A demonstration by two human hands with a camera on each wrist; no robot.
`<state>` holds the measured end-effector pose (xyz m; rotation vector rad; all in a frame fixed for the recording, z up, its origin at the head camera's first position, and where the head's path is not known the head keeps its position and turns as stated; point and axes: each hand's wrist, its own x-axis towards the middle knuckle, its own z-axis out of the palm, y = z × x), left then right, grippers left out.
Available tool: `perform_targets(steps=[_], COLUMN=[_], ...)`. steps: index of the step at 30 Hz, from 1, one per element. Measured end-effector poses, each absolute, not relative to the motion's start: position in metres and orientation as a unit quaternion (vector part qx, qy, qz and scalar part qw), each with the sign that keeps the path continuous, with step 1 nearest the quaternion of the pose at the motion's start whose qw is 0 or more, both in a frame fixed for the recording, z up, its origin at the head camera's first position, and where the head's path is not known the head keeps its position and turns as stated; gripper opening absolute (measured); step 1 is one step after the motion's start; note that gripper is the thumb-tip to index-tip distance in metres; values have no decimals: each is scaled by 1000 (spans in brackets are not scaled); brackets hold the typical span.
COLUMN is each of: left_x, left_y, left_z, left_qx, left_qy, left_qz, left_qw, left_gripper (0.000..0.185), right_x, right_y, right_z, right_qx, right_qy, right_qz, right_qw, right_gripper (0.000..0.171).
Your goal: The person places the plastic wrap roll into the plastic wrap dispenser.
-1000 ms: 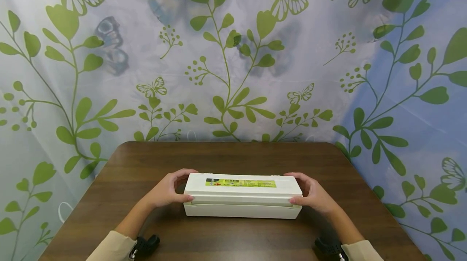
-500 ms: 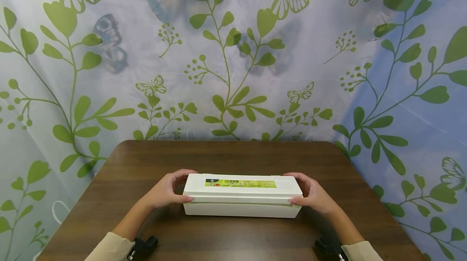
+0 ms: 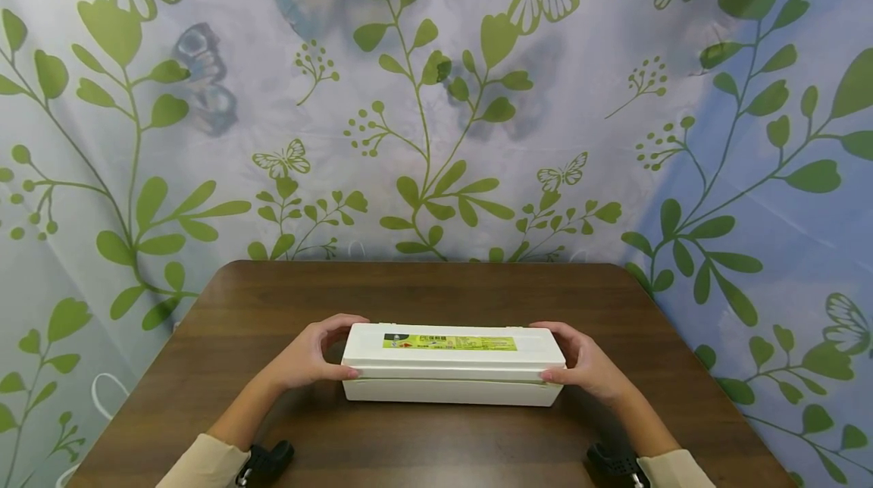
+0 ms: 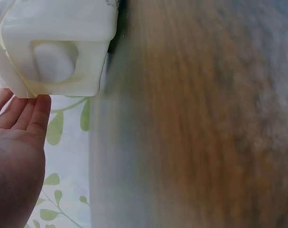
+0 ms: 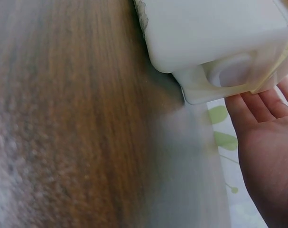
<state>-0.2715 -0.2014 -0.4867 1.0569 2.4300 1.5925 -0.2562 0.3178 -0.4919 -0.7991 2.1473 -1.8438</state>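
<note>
A long white cling film dispenser [image 3: 453, 363] with a yellow-green label on its lid lies crosswise on the brown table. My left hand [image 3: 307, 355] grips its left end, thumb at the front edge of the lid and fingers round the back corner. At the other end my right hand [image 3: 589, 367] holds it the same way. The lid is down, with a thin seam above the base. In both wrist views a round white roll end shows through an opening in the dispenser's side [image 4: 91, 71], fingers touching the back. The roll inside is otherwise hidden.
The wooden table [image 3: 436, 450] has rounded far corners. Behind it hangs a pale curtain [image 3: 436, 132] with green leaves and butterflies. Black straps [image 3: 266, 464] sit at both wrists, below beige sleeves.
The gap along the lid's front edge has narrowed as the lid came down onto the base. Both hands have kept their hold, and the head view has shifted slightly.
</note>
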Motion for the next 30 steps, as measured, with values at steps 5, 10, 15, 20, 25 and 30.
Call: perform_targets(steps=[5, 10, 15, 20, 25, 30], left_x=[-272, -272, -272, -272, -272, -273], left_y=[-202, -202, -202, -204, -205, -205], left_z=[-487, -488, -487, -488, -488, -488], left_qx=[344, 349, 347, 347, 346, 341], left_qy=[784, 781, 782, 783, 781, 782], left_qz=[516, 517, 517, 514, 518, 519], left_qw=[27, 30, 31, 34, 43, 54], left_gripper=[68, 68, 68, 67, 66, 67], right_x=[-257, -258, -258, -258, -258, -258], right_y=[319, 321, 321, 320, 320, 320], right_z=[-493, -495, -494, -493, -494, -494], right_qx=[-266, -275, -272, -267, -269, -268], right_qy=[729, 731, 731, 733, 734, 736], right_qz=[-622, -616, -616, -615, -614, -612], right_qw=[105, 103, 107, 112, 113, 111], right_gripper=[79, 76, 76, 74, 74, 74])
